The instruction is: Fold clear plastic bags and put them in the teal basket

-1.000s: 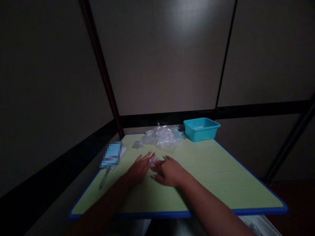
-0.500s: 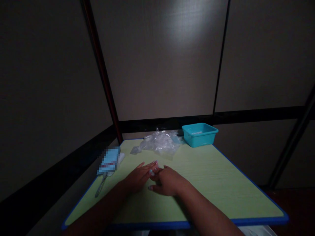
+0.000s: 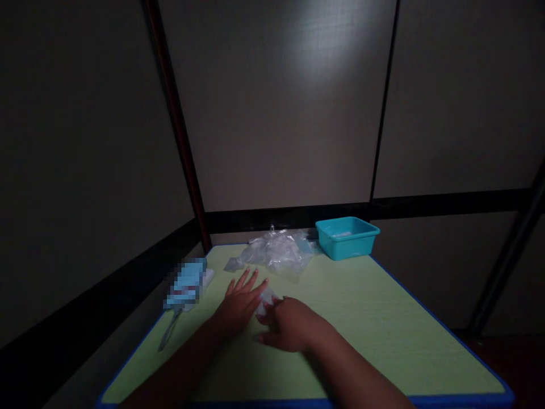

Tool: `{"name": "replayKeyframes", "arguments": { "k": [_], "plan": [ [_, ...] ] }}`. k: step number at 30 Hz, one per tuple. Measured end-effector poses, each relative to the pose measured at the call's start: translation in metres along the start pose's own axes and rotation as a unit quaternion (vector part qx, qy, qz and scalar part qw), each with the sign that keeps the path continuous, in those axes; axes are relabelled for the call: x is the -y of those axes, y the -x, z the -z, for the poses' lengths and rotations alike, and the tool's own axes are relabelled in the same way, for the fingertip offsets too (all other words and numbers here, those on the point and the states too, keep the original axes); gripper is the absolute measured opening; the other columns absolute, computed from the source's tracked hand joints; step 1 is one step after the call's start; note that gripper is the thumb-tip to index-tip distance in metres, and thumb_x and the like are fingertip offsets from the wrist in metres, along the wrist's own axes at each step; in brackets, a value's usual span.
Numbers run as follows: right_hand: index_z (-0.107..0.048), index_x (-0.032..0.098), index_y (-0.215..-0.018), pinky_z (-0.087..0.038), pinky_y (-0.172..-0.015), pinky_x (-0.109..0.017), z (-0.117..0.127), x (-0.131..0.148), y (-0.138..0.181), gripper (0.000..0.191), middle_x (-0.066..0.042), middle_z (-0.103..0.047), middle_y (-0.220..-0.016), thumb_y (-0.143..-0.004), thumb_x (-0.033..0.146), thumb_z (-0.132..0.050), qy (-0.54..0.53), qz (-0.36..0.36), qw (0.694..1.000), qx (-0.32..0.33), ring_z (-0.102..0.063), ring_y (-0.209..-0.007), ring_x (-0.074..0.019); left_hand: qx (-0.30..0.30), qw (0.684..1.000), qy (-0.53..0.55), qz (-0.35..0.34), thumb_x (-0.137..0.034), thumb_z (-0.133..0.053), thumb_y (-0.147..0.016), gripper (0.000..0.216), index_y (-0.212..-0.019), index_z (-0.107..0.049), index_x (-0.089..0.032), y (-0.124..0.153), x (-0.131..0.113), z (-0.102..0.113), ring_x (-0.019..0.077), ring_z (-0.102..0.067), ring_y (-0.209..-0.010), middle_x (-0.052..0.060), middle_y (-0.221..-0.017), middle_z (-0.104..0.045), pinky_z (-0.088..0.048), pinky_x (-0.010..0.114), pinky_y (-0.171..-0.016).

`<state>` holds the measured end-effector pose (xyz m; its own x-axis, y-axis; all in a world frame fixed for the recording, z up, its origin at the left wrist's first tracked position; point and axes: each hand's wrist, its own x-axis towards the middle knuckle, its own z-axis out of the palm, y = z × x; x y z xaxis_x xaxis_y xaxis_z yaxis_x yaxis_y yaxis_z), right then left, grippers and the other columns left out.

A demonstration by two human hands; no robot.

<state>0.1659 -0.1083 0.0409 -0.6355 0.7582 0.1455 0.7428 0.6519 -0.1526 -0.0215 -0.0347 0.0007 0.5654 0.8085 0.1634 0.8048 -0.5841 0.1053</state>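
Note:
A small translucent piece, seemingly plastic (image 3: 266, 301), lies flat on the table between my two hands. My left hand (image 3: 240, 304) rests open beside it, fingers spread, the thumb along its left edge. From the right, my right hand (image 3: 292, 324) reaches over the piece with fingers curled down onto it and the thumb lower, nearer to me. The fingers partly hide the piece, so its full outline does not show.
Crumpled clear plastic bags (image 3: 276, 250) lie at the back of the green table (image 3: 383, 329). At back right stands a turquoise basin (image 3: 347, 244) with something pale inside. A blurred blue packet (image 3: 187, 284) with a strap sits at the left edge. Walls rise behind and left.
My left hand has drawn slightly away from the right, its fingers now spread wider. More of the translucent piece shows between the hands. The view has tilted up slightly.

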Motion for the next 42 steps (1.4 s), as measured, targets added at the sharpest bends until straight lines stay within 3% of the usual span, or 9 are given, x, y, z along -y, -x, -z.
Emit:
{"name": "replayKeyframes", "arguments": {
  "k": [5,9,12,14,17,21,28,36,42],
  "plan": [
    [-0.066,0.02,-0.089,-0.03,-0.096,-0.037,0.001,-0.002,-0.004,0.036,-0.007,-0.068,-0.087,-0.082,0.046,-0.042,-0.025,-0.032,0.997,-0.062,-0.059,-0.086,-0.0202,-0.01,1.0,0.014,0.014,-0.032,-0.031,-0.091,0.04,-0.131,-0.036,-0.038,-0.001,0.007,-0.005,0.0274,-0.002,-0.134,-0.001,-0.146,-0.018,-0.013,0.055,-0.103],
    [-0.055,0.019,-0.113,-0.02,-0.102,-0.044,-0.003,-0.004,-0.009,0.037,-0.011,-0.058,-0.114,-0.083,0.037,-0.042,-0.032,-0.077,0.989,-0.12,-0.051,-0.106,-0.0217,-0.052,0.998,0.027,0.029,-0.023,-0.032,-0.089,0.045,-0.132,-0.035,-0.035,-0.002,0.011,-0.009,0.0243,-0.003,-0.134,0.0,-0.145,-0.023,-0.016,0.052,-0.103],
    [-0.036,0.023,-0.132,-0.012,-0.103,-0.051,-0.012,-0.005,-0.01,0.056,-0.013,-0.033,-0.139,-0.082,0.047,-0.044,-0.053,-0.039,0.995,-0.081,-0.028,-0.128,-0.0249,-0.049,0.997,0.027,0.049,-0.022,-0.035,-0.086,0.045,-0.129,-0.04,-0.034,-0.002,0.012,-0.009,0.0243,-0.007,-0.134,0.0,-0.143,-0.027,-0.014,0.053,-0.103],
    [-0.025,0.023,-0.137,-0.006,-0.103,-0.054,-0.018,-0.005,-0.01,0.067,-0.014,-0.018,-0.145,-0.081,0.055,-0.041,-0.065,-0.025,0.997,-0.032,-0.014,-0.133,-0.0259,-0.035,0.997,0.023,0.059,-0.021,-0.037,-0.084,0.044,-0.125,-0.044,-0.035,-0.002,0.013,-0.009,0.0244,-0.01,-0.134,-0.002,-0.142,-0.03,-0.013,0.055,-0.102],
    [-0.014,0.022,-0.14,-0.002,-0.102,-0.056,-0.023,-0.005,-0.009,0.076,-0.016,-0.009,-0.145,-0.08,0.062,-0.038,-0.077,-0.029,0.996,0.024,-0.006,-0.134,-0.0262,-0.011,0.998,0.015,0.063,-0.021,-0.039,-0.082,0.043,-0.119,-0.05,-0.038,-0.004,0.013,-0.008,0.0255,-0.009,-0.134,-0.004,-0.143,-0.028,-0.014,0.056,-0.101],
    [-0.014,0.025,-0.14,0.001,-0.101,-0.057,-0.021,-0.005,-0.008,0.076,-0.015,-0.008,-0.145,-0.079,0.064,-0.037,-0.078,-0.036,0.996,0.04,-0.002,-0.134,-0.0256,0.011,0.998,0.011,0.065,-0.024,-0.039,-0.083,0.042,-0.121,-0.048,-0.04,-0.005,0.013,-0.006,0.0268,-0.007,-0.134,-0.003,-0.144,-0.024,-0.013,0.056,-0.101],
    [-0.015,0.028,-0.139,-0.007,-0.1,-0.06,-0.019,-0.009,-0.007,0.081,-0.016,-0.006,-0.145,-0.074,0.067,-0.042,-0.091,-0.041,0.993,0.059,-0.004,-0.133,-0.0299,0.046,0.997,0.03,0.053,-0.026,-0.035,-0.086,0.045,-0.128,-0.039,-0.041,-0.005,0.015,-0.002,0.0286,-0.004,-0.134,-0.001,-0.145,-0.023,-0.013,0.057,-0.1],
    [-0.028,0.027,-0.136,-0.008,-0.102,-0.056,-0.008,-0.008,-0.001,0.072,-0.014,-0.016,-0.144,-0.076,0.063,-0.044,-0.104,-0.054,0.989,0.086,-0.012,-0.132,-0.0294,0.053,0.997,0.029,0.053,-0.026,-0.035,-0.085,0.047,-0.13,-0.034,-0.041,-0.004,0.017,-0.002,0.0289,0.002,-0.133,-0.001,-0.146,-0.018,-0.011,0.059,-0.1],
    [-0.029,0.026,-0.136,-0.01,-0.101,-0.057,0.0,-0.008,0.004,0.069,-0.015,-0.016,-0.144,-0.077,0.06,-0.044,-0.113,-0.055,0.986,0.107,-0.012,-0.132,-0.029,0.053,0.997,0.032,0.049,-0.027,-0.034,-0.087,0.045,-0.13,-0.036,-0.041,-0.003,0.017,-0.001,0.0287,0.004,-0.133,0.0,-0.146,-0.017,-0.011,0.059,-0.1]
  ]
}}
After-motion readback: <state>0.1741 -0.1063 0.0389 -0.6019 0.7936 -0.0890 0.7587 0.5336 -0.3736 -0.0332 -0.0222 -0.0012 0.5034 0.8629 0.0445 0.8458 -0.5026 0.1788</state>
